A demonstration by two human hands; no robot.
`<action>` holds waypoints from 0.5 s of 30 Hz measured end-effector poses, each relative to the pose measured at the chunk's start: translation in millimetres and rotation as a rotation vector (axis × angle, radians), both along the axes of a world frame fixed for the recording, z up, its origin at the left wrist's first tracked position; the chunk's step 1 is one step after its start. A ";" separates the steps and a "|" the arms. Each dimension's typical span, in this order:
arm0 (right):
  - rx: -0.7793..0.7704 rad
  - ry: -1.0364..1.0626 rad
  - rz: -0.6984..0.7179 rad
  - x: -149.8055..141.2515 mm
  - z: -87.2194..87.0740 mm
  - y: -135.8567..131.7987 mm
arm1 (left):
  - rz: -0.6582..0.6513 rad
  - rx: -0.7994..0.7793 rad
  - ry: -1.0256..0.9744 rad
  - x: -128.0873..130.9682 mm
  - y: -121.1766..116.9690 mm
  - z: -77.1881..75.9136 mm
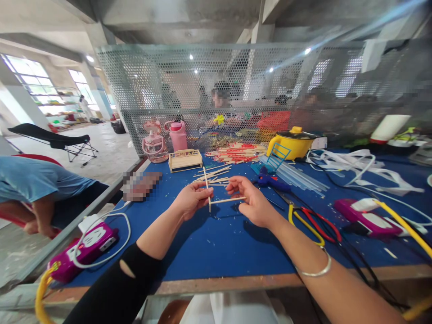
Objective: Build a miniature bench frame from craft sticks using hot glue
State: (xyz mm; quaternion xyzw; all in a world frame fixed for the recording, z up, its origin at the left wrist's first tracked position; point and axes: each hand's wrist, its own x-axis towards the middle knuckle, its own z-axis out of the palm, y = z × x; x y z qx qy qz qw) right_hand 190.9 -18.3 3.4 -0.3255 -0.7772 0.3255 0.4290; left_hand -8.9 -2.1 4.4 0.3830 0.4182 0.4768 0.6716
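Note:
Over the blue tabletop [202, 258], my left hand [189, 200] pinches a thin wooden stick [206, 177] that points away from me. A shorter wooden stick [227, 200] meets it near its close end, at roughly a right angle. My right hand [254, 202] has the other end of this shorter stick between thumb and fingers. Just beyond both hands lie several loose wooden sticks [219, 173]. A small bench-like frame of sticks [185, 160] stands behind my left hand. Right of my right hand rests a blue glue gun [274, 182].
Clear glue sticks [300, 177], yellow-handled pliers [305, 225] and a red-handled tool [324, 225] lie right. Red-tipped sticks [236, 153], a yellow pot [293, 145] and a pink bottle [177, 136] stand before a mesh screen [189, 90]. Purple power strips [89, 245] have trailing cords. A person sits left.

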 end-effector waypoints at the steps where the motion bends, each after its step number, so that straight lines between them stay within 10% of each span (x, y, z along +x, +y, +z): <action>1: -0.032 0.021 0.013 0.0 0.1 0.5 | 0.003 -0.007 -0.004 0.0 0.2 -0.2; 15: -0.230 0.180 0.067 1.3 0.0 6.5 | 0.030 -0.043 -0.023 2.2 1.0 -2.0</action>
